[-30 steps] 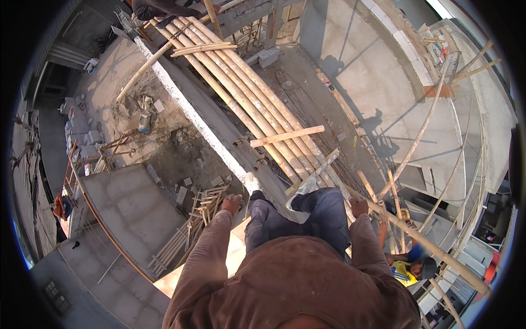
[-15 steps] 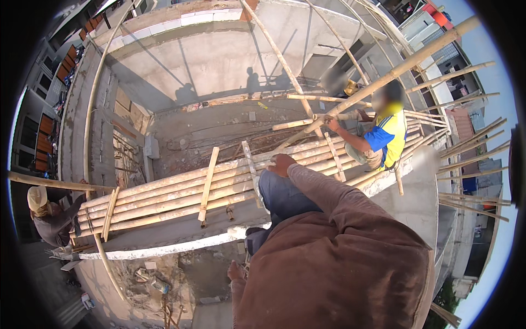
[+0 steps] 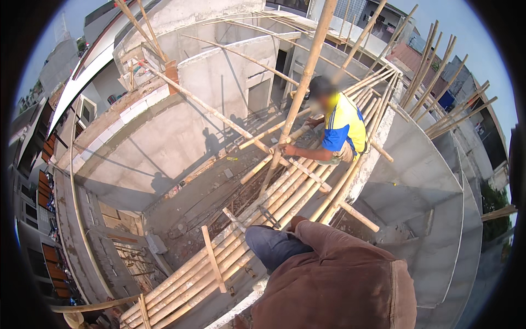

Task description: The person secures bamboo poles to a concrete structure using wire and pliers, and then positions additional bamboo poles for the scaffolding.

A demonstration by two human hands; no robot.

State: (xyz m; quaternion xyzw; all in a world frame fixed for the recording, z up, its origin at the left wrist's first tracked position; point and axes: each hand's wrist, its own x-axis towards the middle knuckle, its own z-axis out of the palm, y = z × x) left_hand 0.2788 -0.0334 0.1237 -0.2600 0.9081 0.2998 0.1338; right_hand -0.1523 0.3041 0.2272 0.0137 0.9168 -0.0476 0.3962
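My right hand (image 3: 296,222) shows only as a small patch beyond my brown sleeve, beside my dark-trousered knee (image 3: 274,247). Its fingers are hidden. Close to it, a dark two-pronged tool (image 3: 269,217) lies over the bamboo poles (image 3: 219,271) of the platform; whether my hand touches it I cannot tell. My left hand (image 3: 241,322) is barely visible at the lower edge, its fingers not readable. A short wooden batten (image 3: 213,257) lies across the poles to the left of my knee.
A co-worker in a yellow and blue shirt (image 3: 348,126) crouches ahead, one hand at a slanting bamboo pole (image 3: 304,82). Another person's hat (image 3: 74,319) shows at the lower left. Beside the platform are a concrete wall top (image 3: 356,189) and a drop to a littered floor (image 3: 192,219).
My view has swung right and upward, so the scene has shifted. My right hand has drawn back behind my sleeve and knee. The dark two-pronged tool now shows on the poles.
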